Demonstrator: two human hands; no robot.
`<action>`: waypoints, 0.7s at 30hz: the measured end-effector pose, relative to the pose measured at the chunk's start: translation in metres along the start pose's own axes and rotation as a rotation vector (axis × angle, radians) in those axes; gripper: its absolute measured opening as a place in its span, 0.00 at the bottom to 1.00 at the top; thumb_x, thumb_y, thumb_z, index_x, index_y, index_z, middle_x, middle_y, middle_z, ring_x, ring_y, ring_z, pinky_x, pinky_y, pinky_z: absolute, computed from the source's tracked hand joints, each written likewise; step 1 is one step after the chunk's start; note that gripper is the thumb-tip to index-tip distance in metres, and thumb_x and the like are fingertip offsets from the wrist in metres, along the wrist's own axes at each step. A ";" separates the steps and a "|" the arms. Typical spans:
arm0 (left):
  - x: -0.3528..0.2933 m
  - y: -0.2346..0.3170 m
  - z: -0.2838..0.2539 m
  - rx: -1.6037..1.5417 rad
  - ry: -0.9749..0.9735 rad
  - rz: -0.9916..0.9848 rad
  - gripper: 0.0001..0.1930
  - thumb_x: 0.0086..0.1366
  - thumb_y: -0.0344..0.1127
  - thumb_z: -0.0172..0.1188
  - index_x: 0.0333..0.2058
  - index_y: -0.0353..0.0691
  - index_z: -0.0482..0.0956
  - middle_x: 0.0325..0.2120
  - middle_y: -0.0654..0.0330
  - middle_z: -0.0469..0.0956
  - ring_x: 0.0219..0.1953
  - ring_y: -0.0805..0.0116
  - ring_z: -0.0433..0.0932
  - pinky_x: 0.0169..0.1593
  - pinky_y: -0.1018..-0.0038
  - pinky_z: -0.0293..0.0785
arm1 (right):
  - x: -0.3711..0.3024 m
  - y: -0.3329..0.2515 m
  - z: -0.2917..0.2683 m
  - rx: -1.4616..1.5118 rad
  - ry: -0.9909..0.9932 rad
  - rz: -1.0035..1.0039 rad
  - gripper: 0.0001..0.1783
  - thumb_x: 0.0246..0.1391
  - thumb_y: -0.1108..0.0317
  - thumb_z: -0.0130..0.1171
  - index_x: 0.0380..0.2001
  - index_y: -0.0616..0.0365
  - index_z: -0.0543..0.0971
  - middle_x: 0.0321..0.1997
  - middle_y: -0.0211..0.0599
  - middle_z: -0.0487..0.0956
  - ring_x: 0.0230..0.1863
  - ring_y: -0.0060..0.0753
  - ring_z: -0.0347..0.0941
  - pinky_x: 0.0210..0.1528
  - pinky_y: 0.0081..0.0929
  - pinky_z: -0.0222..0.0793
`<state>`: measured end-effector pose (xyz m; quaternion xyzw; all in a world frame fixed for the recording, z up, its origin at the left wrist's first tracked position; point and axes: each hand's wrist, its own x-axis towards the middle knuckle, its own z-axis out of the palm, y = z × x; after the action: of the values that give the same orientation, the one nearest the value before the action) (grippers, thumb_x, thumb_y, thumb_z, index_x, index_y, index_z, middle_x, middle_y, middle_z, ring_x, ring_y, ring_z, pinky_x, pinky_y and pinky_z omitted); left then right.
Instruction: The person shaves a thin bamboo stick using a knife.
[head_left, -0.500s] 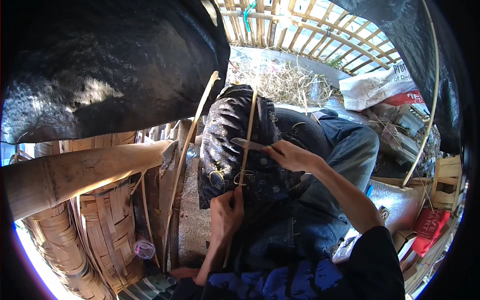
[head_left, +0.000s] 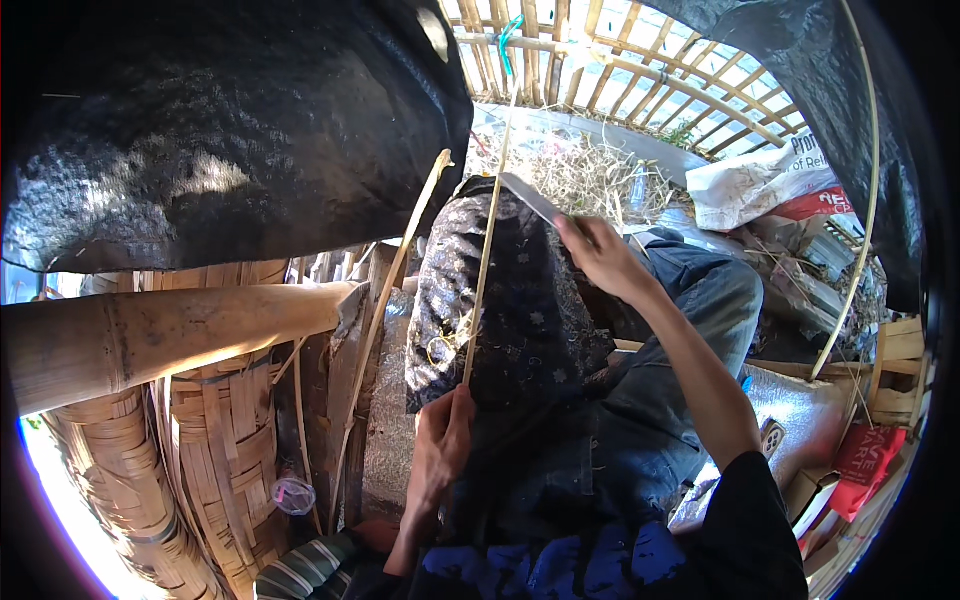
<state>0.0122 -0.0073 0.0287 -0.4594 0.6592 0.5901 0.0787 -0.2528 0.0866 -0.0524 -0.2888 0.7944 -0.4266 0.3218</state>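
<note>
My left hand (head_left: 445, 440) grips the near end of a thin bamboo strip (head_left: 487, 240) that runs up and away over a dark patterned cloth (head_left: 520, 310) spread on my lap. My right hand (head_left: 600, 255) holds a knife (head_left: 530, 197), its blade lying against the strip near the far edge of the cloth. Curled shavings cling to the cloth just left of the strip. A second, longer bamboo strip (head_left: 400, 270) leans to the left of the cloth.
A thick bamboo pole (head_left: 170, 335) crosses at left above woven bamboo baskets (head_left: 200, 450). Black plastic sheeting (head_left: 230, 130) hangs overhead. Dry shavings (head_left: 590, 175), sacks (head_left: 760, 185) and wooden crates (head_left: 895, 370) lie ahead and to the right, with a bamboo lattice (head_left: 600, 60) beyond.
My right hand has slid the knife farther up the strip, away from me. My left hand has stayed low on the strip's near end.
</note>
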 end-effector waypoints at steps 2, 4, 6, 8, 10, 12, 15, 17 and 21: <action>0.007 -0.008 0.005 -0.026 0.054 0.001 0.25 0.69 0.47 0.40 0.16 0.38 0.64 0.10 0.69 0.58 0.16 0.82 0.56 0.20 0.78 0.50 | 0.019 0.004 0.002 -0.097 -0.052 -0.001 0.32 0.61 0.45 0.39 0.19 0.66 0.70 0.12 0.37 0.64 0.15 0.32 0.61 0.21 0.38 0.57; 0.006 -0.015 0.003 -0.101 0.030 -0.039 0.24 0.69 0.47 0.40 0.16 0.39 0.64 0.11 0.69 0.57 0.16 0.82 0.56 0.19 0.79 0.49 | 0.030 0.005 0.009 -0.188 -0.115 0.003 0.33 0.61 0.45 0.40 0.19 0.67 0.70 0.12 0.40 0.65 0.15 0.35 0.62 0.22 0.39 0.58; 0.005 -0.016 0.002 -0.181 0.011 -0.081 0.24 0.69 0.48 0.41 0.16 0.40 0.64 0.11 0.70 0.57 0.15 0.82 0.55 0.19 0.79 0.49 | 0.036 0.007 0.014 -0.240 -0.116 0.002 0.33 0.61 0.45 0.41 0.19 0.68 0.72 0.13 0.46 0.69 0.17 0.41 0.66 0.24 0.41 0.61; 0.005 -0.014 0.005 -0.295 0.014 -0.136 0.23 0.68 0.49 0.42 0.17 0.42 0.65 0.11 0.72 0.57 0.15 0.82 0.55 0.19 0.81 0.49 | 0.036 0.012 0.013 -0.261 -0.047 -0.022 0.33 0.60 0.45 0.41 0.20 0.69 0.73 0.15 0.50 0.71 0.18 0.44 0.69 0.25 0.42 0.62; 0.006 -0.021 0.001 -0.303 -0.018 -0.140 0.22 0.68 0.49 0.43 0.17 0.43 0.66 0.11 0.72 0.58 0.15 0.83 0.55 0.19 0.81 0.49 | 0.037 0.014 0.009 -0.296 -0.094 0.023 0.34 0.60 0.44 0.41 0.19 0.68 0.73 0.13 0.49 0.70 0.18 0.43 0.69 0.24 0.43 0.62; 0.008 -0.025 -0.003 -0.308 -0.058 -0.142 0.22 0.67 0.49 0.45 0.18 0.43 0.66 0.11 0.72 0.58 0.15 0.83 0.55 0.19 0.81 0.49 | 0.036 0.015 0.009 -0.297 -0.065 0.025 0.35 0.60 0.44 0.40 0.17 0.68 0.72 0.13 0.49 0.70 0.18 0.43 0.69 0.25 0.44 0.63; 0.010 -0.028 -0.005 -0.369 -0.113 -0.135 0.21 0.67 0.49 0.46 0.18 0.43 0.67 0.12 0.72 0.59 0.15 0.84 0.56 0.19 0.82 0.49 | 0.044 0.018 0.008 -0.361 -0.026 0.033 0.36 0.60 0.42 0.39 0.16 0.68 0.72 0.12 0.48 0.69 0.17 0.42 0.69 0.24 0.44 0.63; 0.010 -0.027 -0.005 -0.407 -0.125 -0.141 0.21 0.67 0.49 0.47 0.18 0.44 0.67 0.12 0.72 0.59 0.15 0.84 0.56 0.19 0.82 0.48 | 0.047 0.015 0.008 -0.404 -0.176 0.117 0.37 0.60 0.41 0.39 0.17 0.69 0.71 0.13 0.48 0.70 0.16 0.42 0.68 0.24 0.45 0.63; 0.008 -0.025 -0.002 -0.376 -0.112 -0.131 0.21 0.67 0.49 0.47 0.18 0.44 0.67 0.12 0.73 0.58 0.15 0.84 0.55 0.19 0.83 0.47 | 0.044 0.019 0.007 -0.429 -0.217 0.119 0.36 0.61 0.41 0.37 0.13 0.64 0.65 0.11 0.38 0.62 0.12 0.33 0.60 0.18 0.39 0.57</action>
<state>0.0263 -0.0105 0.0062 -0.4744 0.5009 0.7209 0.0663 -0.2786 0.0601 -0.0828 -0.3472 0.8432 -0.1952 0.3610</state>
